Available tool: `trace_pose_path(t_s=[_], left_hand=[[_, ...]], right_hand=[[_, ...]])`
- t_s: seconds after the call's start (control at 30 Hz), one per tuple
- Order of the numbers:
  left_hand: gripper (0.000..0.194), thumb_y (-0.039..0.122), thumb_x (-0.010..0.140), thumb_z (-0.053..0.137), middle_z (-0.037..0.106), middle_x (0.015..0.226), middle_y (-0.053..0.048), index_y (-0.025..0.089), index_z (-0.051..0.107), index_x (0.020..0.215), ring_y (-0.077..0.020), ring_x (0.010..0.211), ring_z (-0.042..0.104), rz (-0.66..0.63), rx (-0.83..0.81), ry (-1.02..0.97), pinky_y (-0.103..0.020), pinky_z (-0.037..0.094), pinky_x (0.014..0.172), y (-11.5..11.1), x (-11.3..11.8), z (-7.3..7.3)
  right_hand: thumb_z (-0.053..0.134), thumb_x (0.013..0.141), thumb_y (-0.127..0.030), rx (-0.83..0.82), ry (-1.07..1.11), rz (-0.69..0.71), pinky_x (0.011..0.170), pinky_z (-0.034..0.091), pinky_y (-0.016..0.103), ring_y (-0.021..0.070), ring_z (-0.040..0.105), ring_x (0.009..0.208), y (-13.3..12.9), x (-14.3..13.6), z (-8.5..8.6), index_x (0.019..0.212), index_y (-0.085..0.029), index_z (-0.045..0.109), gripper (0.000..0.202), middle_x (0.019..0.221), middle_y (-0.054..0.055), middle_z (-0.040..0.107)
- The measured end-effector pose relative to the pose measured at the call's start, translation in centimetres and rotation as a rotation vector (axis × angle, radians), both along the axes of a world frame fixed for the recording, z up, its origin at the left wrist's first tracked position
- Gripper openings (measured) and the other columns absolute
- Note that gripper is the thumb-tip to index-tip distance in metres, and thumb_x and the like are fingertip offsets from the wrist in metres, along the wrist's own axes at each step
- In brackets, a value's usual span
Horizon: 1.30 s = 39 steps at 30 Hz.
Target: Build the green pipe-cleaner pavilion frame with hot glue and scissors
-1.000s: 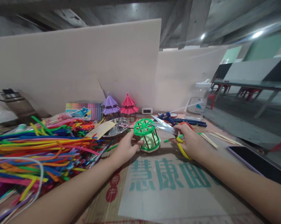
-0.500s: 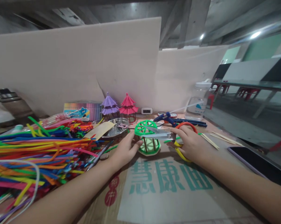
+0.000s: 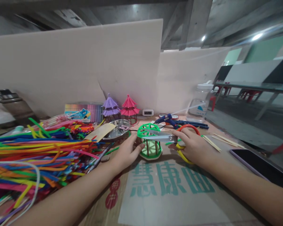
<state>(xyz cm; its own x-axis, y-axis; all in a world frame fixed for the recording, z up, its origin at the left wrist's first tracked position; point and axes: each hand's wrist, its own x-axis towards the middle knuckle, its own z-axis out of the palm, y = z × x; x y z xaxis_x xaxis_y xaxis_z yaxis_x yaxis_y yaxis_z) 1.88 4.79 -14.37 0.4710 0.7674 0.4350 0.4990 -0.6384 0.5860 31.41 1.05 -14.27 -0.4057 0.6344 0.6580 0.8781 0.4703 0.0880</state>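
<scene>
A small green pavilion model (image 3: 151,151) stands on the table in front of me, with a spoked green top ring, brown posts and a pale green base. My left hand (image 3: 129,150) grips its left side, thumb toward the front. Scissors (image 3: 159,137) with one orange and one yellow handle loop are in my right hand (image 3: 190,146). Their blades lie across the front of the top ring, pointing left. Whether the blades touch the ring I cannot tell.
Colourful pipe cleaners (image 3: 47,157) heap up on the left. Behind stand a purple pavilion (image 3: 110,106), a pink pavilion (image 3: 129,108), a metal dish (image 3: 115,133) and a blue glue gun (image 3: 166,119). On the right are a water bottle (image 3: 199,102), wooden sticks (image 3: 212,143) and a phone (image 3: 259,164).
The green pavilion model has shifted and tilted slightly, its top ring a little lower and to the right. Both hands keep their hold, and the scissors stay almost in place.
</scene>
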Motion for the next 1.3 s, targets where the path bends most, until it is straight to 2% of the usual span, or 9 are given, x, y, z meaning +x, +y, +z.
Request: trace_pose_path(t_s=[0.13, 0.37, 0.5, 0.6, 0.77, 0.93, 1.07, 1.17, 1.3], left_hand=[[0.031, 0.039, 0.095, 0.050, 0.066, 0.110, -0.010, 0.017, 0.059, 0.115, -0.0223, 0.093, 0.063, -0.011, 0.001, 0.004, -0.033, 0.050, 0.082, 0.0, 0.0, 0.0], [0.030, 0.039, 0.094, 0.050, 0.068, 0.106, -0.009, 0.016, 0.061, 0.111, -0.0223, 0.091, 0.063, 0.002, -0.003, 0.018, -0.033, 0.049, 0.081, 0.0, 0.1, 0.1], [0.029, 0.037, 0.092, 0.052, 0.068, 0.102, -0.008, 0.016, 0.061, 0.110, -0.0214, 0.087, 0.063, 0.005, -0.024, -0.001, -0.033, 0.049, 0.079, -0.1, 0.2, 0.3], [0.031, 0.038, 0.092, 0.053, 0.068, 0.105, -0.009, 0.017, 0.061, 0.113, -0.0214, 0.087, 0.063, 0.017, -0.034, -0.013, -0.033, 0.050, 0.079, 0.0, 0.2, 0.1], [0.035, 0.042, 0.095, 0.052, 0.067, 0.105, -0.009, 0.017, 0.058, 0.119, -0.0211, 0.089, 0.064, 0.029, -0.053, -0.068, -0.033, 0.051, 0.080, 0.5, 0.0, -0.5], [0.037, 0.043, 0.095, 0.051, 0.067, 0.106, -0.009, 0.017, 0.057, 0.120, -0.0214, 0.091, 0.064, 0.037, -0.036, -0.072, -0.032, 0.051, 0.080, 0.6, 0.0, -0.7], [0.037, 0.041, 0.094, 0.054, 0.067, 0.106, -0.009, 0.017, 0.058, 0.121, -0.0214, 0.091, 0.063, 0.047, -0.029, -0.048, -0.032, 0.050, 0.081, 0.5, 0.1, -0.4], [0.036, 0.039, 0.093, 0.054, 0.067, 0.103, -0.008, 0.016, 0.058, 0.120, -0.0213, 0.090, 0.063, 0.056, -0.048, -0.030, -0.033, 0.050, 0.082, 0.3, 0.2, -0.1], [0.034, 0.037, 0.090, 0.057, 0.067, 0.101, -0.008, 0.016, 0.060, 0.118, -0.0211, 0.087, 0.063, 0.056, -0.071, -0.033, -0.033, 0.051, 0.081, 0.1, 0.4, 0.0]], right_hand=[[0.059, 0.091, -0.046, 0.036, -0.047, 0.027, 0.076, 0.048, 0.036, 0.0251, 0.059, 0.088, 0.0, 0.5, 0.0, 0.124, -0.016, 0.060, 0.044, 0.101, 0.012, 0.064], [0.056, 0.094, -0.041, 0.095, -0.143, 0.032, 0.071, 0.045, 0.034, 0.0245, 0.060, 0.084, 0.0, 1.1, 0.6, 0.117, -0.019, 0.062, 0.032, 0.096, 0.009, 0.066], [0.054, 0.095, -0.040, 0.051, -0.138, 0.009, 0.063, 0.042, 0.032, 0.0207, 0.061, 0.075, -0.3, 1.0, 0.8, 0.115, -0.021, 0.063, 0.029, 0.092, 0.006, 0.068], [0.054, 0.094, -0.043, -0.012, -0.040, -0.023, 0.060, 0.042, 0.031, 0.0210, 0.064, 0.078, -0.1, 0.7, 0.6, 0.117, -0.023, 0.061, 0.031, 0.094, 0.005, 0.068], [0.059, 0.089, -0.051, -0.078, 0.238, -0.150, 0.069, 0.050, 0.036, 0.0267, 0.065, 0.089, 1.3, 0.6, 0.0, 0.121, -0.021, 0.057, 0.044, 0.106, 0.010, 0.067], [0.059, 0.086, -0.033, -0.189, 0.254, -0.281, 0.078, 0.052, 0.042, 0.0314, 0.064, 0.100, 2.6, 1.7, -1.3, 0.126, -0.017, 0.057, 0.043, 0.114, 0.014, 0.067], [0.061, 0.082, -0.027, -0.289, 0.210, -0.233, 0.083, 0.053, 0.040, 0.0290, 0.065, 0.102, 3.2, 2.5, -2.3, 0.125, -0.016, 0.060, 0.045, 0.122, 0.015, 0.065], [0.060, 0.083, -0.027, -0.364, 0.223, -0.224, 0.083, 0.053, 0.039, 0.0276, 0.066, 0.100, 3.6, 2.8, -2.5, 0.125, -0.016, 0.062, 0.043, 0.117, 0.013, 0.068], [0.059, 0.083, -0.027, -0.335, 0.193, -0.207, 0.085, 0.052, 0.041, 0.0287, 0.066, 0.100, 3.9, 3.1, -2.9, 0.124, -0.016, 0.063, 0.042, 0.110, 0.014, 0.069]])
